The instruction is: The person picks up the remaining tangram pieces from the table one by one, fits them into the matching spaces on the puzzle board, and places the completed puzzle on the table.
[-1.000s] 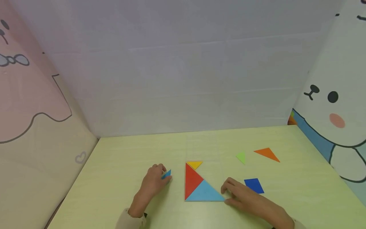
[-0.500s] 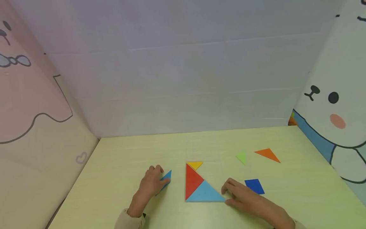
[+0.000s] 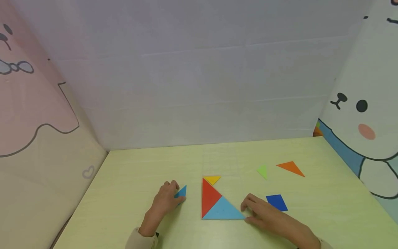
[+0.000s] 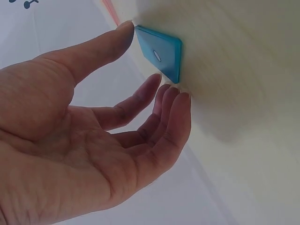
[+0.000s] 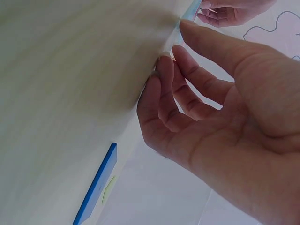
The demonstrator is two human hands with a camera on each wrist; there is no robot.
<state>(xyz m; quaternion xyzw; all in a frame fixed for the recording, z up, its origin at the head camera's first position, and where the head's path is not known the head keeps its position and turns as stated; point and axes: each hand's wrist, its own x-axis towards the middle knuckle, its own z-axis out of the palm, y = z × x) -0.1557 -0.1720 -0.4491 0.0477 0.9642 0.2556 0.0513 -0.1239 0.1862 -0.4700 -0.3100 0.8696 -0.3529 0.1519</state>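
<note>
In the head view, my left hand (image 3: 164, 200) pinches a blue parallelogram tangram piece (image 3: 181, 192) between thumb and fingertips. The left wrist view shows this piece (image 4: 161, 52) low over the pale table, with a small oval mark on its face. To its right, a red triangle (image 3: 210, 197) and a light-blue triangle (image 3: 223, 210) lie edge to edge, forming one larger triangle. A yellow triangle (image 3: 212, 180) sits at the red one's upper tip. My right hand (image 3: 264, 213) rests on the table, fingers loosely bent, its thumb at the light-blue triangle's right corner.
A dark-blue square (image 3: 276, 202) lies just behind my right hand. Farther back are a small green triangle (image 3: 263, 171) and an orange triangle (image 3: 291, 168). A pale cloth wall (image 3: 205, 86) stands behind the table, with printed side panels left and right.
The blue parallelogram has turned in my left hand's fingers and more of it showed half a second ago than now. The left hand has shifted only slightly; the right hand stays put.
</note>
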